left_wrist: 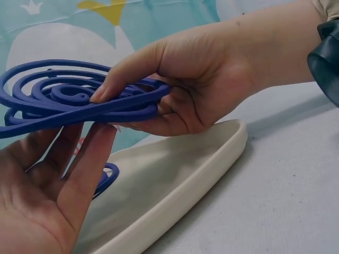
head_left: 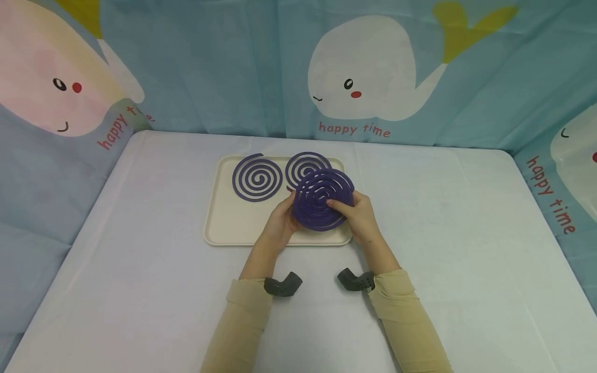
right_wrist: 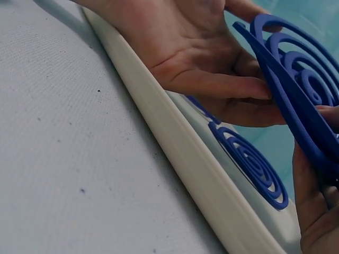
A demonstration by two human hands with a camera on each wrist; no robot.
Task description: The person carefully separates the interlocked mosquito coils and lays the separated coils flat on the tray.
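Both hands hold a thick stack of blue-purple mosquito coils (head_left: 317, 217) above the right half of a cream tray (head_left: 233, 228). My right hand (head_left: 366, 220) grips the right edge, its thumb on top near the centre and its other fingers underneath. At the left edge, my left hand (head_left: 280, 223) holds the stack, with fingertips touching its underside in the left wrist view. The strands look layered, but how many coils there are cannot be told. A single mosquito coil (head_left: 260, 179) lies at the tray's back left. Another mosquito coil (head_left: 298, 165) lies beside it, partly covered by the stack.
The tray's low raised rim (left_wrist: 241, 129) runs beneath the hands. A white-covered table (head_left: 149, 233) spreads around it. Behind hangs a blue curtain (head_left: 224, 67) printed with whales. Dark curved wrist devices (head_left: 285, 285) project from both sleeves.
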